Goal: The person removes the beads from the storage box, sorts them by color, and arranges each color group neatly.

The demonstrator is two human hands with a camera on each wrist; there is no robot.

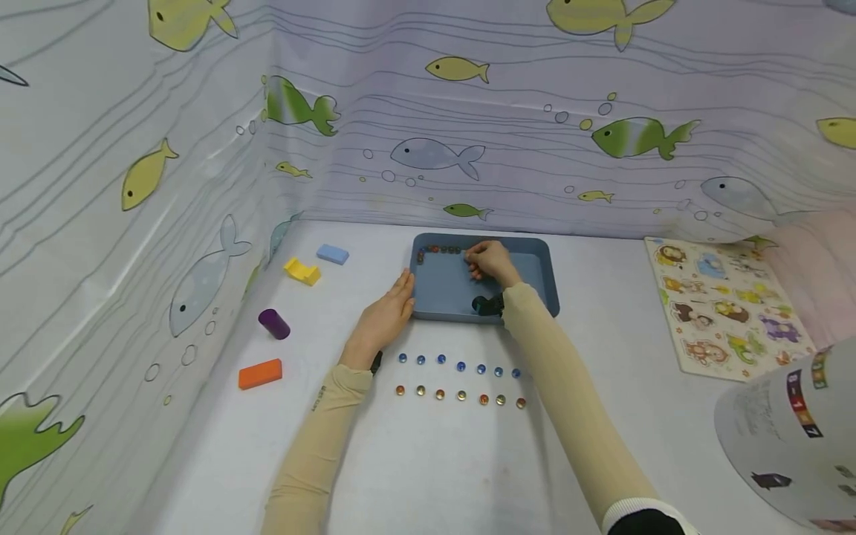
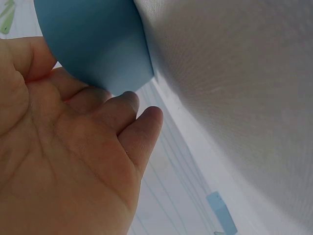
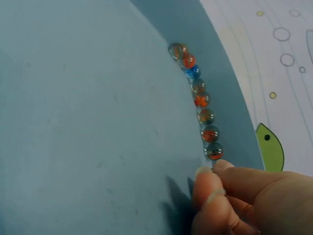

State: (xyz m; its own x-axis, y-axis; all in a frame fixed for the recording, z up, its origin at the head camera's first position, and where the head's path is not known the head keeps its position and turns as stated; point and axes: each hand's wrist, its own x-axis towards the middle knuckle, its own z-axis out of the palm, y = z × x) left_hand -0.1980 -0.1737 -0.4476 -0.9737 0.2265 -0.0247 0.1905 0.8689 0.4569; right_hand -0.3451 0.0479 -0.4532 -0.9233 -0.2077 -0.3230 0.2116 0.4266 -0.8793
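A blue-grey tray (image 1: 455,293) lies on the white table, with a row of small glass marbles (image 1: 441,250) along its far edge, bending at the far left corner. In the right wrist view the marbles (image 3: 206,116) show orange, blue and clear swirls. My right hand (image 1: 491,261) is over the tray at the row's right end. Its thumb and index finger (image 3: 239,183) pinch at the last visible marble, their tips mostly hiding what is between them. My left hand (image 1: 388,316) rests against the tray's left side, fingers extended along the wall; the left wrist view shows the fingers (image 2: 144,134) touching it.
Blue marbles (image 1: 461,366) and orange or yellowish marbles (image 1: 461,395) form two rows before the tray. At left are a light-blue block (image 1: 332,254), yellow block (image 1: 302,272), purple cylinder (image 1: 274,324) and orange block (image 1: 260,374). A sticker board (image 1: 729,312) and white drum (image 1: 789,438) stand right.
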